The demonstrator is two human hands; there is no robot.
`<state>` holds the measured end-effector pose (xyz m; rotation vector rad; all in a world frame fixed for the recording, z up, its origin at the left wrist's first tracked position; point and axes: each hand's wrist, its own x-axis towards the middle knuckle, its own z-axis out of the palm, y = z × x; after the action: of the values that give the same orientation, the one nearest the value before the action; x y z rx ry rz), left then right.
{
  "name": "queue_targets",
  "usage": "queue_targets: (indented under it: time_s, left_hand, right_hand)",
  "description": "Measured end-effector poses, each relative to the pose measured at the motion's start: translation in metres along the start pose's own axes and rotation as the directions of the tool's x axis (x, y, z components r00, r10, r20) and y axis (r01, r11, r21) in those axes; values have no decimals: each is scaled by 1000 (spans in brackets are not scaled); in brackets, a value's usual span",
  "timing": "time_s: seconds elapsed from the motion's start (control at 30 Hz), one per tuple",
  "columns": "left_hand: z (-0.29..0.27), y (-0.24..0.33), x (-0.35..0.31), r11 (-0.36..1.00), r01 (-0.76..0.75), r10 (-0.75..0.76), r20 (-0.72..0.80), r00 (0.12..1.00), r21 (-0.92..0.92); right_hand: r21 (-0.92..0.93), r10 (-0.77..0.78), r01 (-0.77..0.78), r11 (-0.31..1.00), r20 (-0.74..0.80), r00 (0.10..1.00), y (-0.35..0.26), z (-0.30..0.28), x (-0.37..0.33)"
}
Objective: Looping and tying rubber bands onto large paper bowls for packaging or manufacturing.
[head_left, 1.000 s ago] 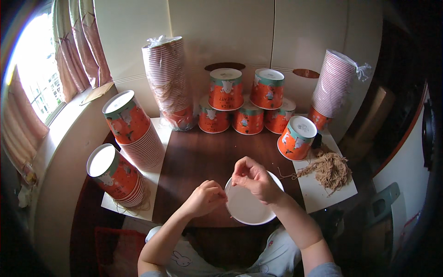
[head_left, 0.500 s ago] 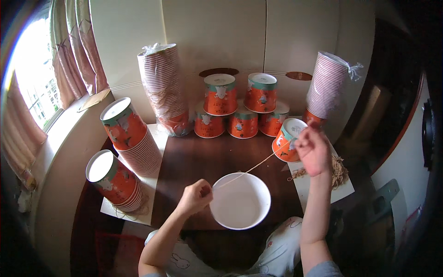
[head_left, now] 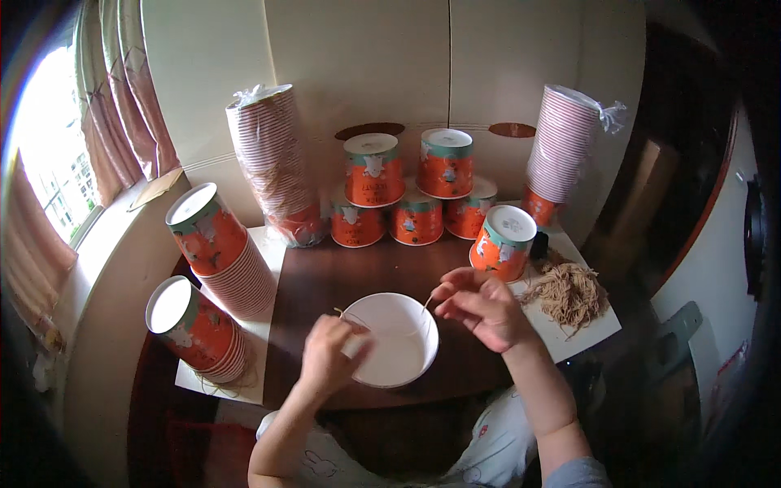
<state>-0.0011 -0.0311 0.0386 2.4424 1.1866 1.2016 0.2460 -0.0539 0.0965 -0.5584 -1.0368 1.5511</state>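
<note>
A white-lined paper bucket (head_left: 397, 358) stands mouth up on the dark table between my hands. My left hand (head_left: 329, 351) is at its left rim, fingers curled around one part of a thin tan string (head_left: 345, 313); the thumb is blurred. At the far right side of the rim, my right hand (head_left: 482, 311) pinches the string between its fingertips, with the other fingers loosely bent. Between the hands the string hangs slack over the bucket's mouth, and its middle is hard to make out.
Orange and green buckets (head_left: 374, 175) form an upside-down pyramid at the back. Another inverted bucket (head_left: 502, 244) stands right, beside a heap of tan string (head_left: 569, 294) on a white board (head_left: 598, 329). Nested stacks (head_left: 236, 276) line the left; plastic-wrapped stacks (head_left: 264, 138) rise at both back corners.
My right hand has come down and toward me from the inverted bucket at right. The string, stretched straight before, is slack now. The upright bucket has shifted slightly left and away.
</note>
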Motion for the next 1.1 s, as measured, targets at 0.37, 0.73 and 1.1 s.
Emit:
queue_targets:
  time_s: [0.37,0.73,1.1]
  left_hand:
    - [-16,-13,-7,958,-223,149,350,925,181]
    - [8,12,-7,826,310,-175,308,935,-471]
    - [14,17,-9,396,584,-333,481,811,-709]
  right_hand:
    - [-346,-118,93,934,-53,992,36,-10,4]
    - [-16,146,-148,989,-93,985,76,10,3]
    - [-6,101,-102,995,-58,993,99,23,6]
